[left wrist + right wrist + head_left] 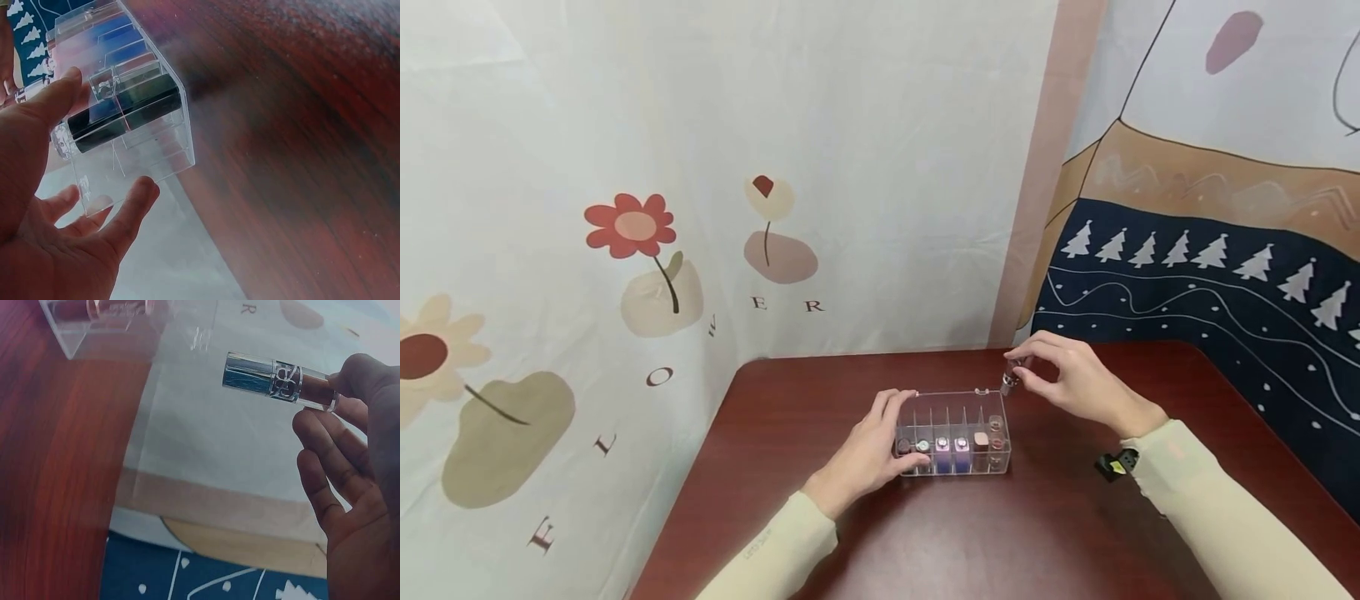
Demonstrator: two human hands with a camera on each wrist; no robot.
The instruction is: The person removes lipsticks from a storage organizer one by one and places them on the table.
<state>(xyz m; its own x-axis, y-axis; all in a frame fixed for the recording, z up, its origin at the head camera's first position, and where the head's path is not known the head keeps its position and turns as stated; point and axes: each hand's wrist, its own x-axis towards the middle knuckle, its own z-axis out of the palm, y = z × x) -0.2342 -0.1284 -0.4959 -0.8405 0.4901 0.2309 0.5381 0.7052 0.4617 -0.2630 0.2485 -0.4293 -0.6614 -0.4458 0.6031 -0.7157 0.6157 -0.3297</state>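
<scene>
A clear plastic lipstick organizer [955, 463] with upright dividers stands on the table. My left hand [874, 440] grips its left end, thumb across the front and fingers at the back. In the left wrist view, a dark tube [125, 115] sits in a slot near that thumb. Two purple-blue tubes [952, 458] fill middle slots; other small tubes stand at either side. My right hand [1078, 379] pinches a lipstick [281, 381] by its clear, reddish-brown end, fingertips on that end. Its shiny silver end points away from the hand, above the organizer's back right corner.
The dark red wooden table [820, 533] runs back to a pale curtain [880, 183] printed with flowers and letters. A navy cloth with white trees [1210, 250] hangs on the right. A small black device [1112, 467] is strapped at my right wrist.
</scene>
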